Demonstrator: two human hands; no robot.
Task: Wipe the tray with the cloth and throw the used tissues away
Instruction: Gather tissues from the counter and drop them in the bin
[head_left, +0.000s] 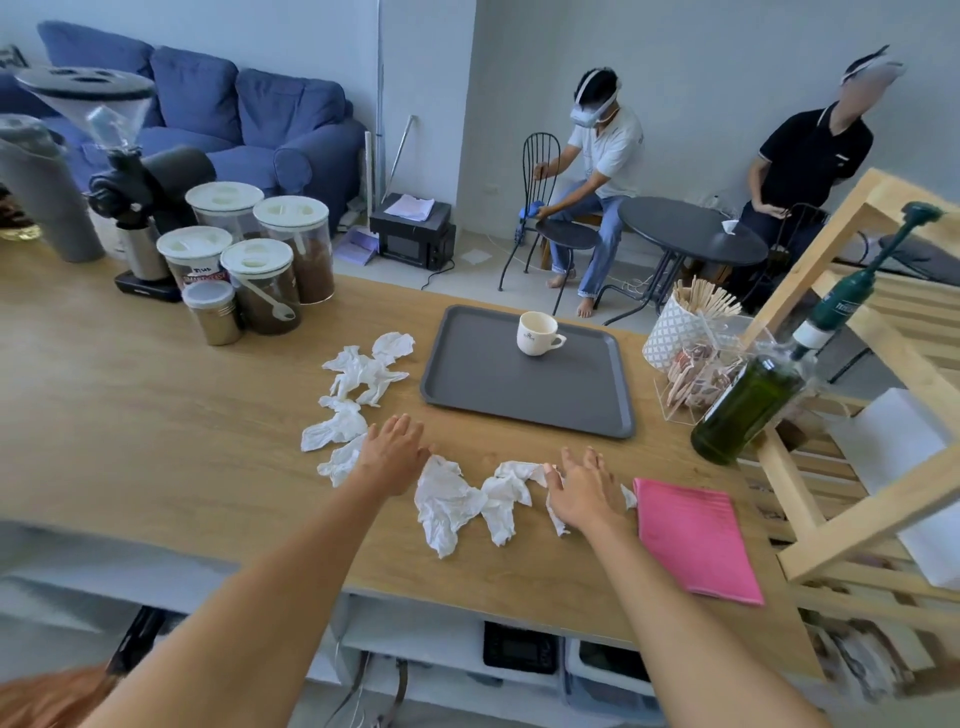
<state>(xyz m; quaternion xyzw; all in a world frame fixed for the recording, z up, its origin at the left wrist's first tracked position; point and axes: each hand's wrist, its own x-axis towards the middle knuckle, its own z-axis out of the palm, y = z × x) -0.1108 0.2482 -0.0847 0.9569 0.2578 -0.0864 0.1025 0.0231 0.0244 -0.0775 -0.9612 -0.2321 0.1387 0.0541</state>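
On the pale wooden countertop, crumpled white tissues are strewn in an arc from beside the left hand to under the right hand; both hands are laid flat with fingers spread, gripping nothing. The folded pink cloth lies just right of the right hand (the nearer one), its long axis running away from the counter's near edge. The dark grey rectangular plastic tray, bearing a white cup, is set just beyond the hands.

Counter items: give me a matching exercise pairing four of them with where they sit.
Things:
1. cup
2. pink cloth
3. crumpled tissues
4. green bottle

Places:
A. on the counter's near edge, right of the right hand
B. on the grey tray
C. beside the wooden rack
D. scattered left of and in front of the tray

Pairs: 1-B, 2-A, 3-D, 4-C
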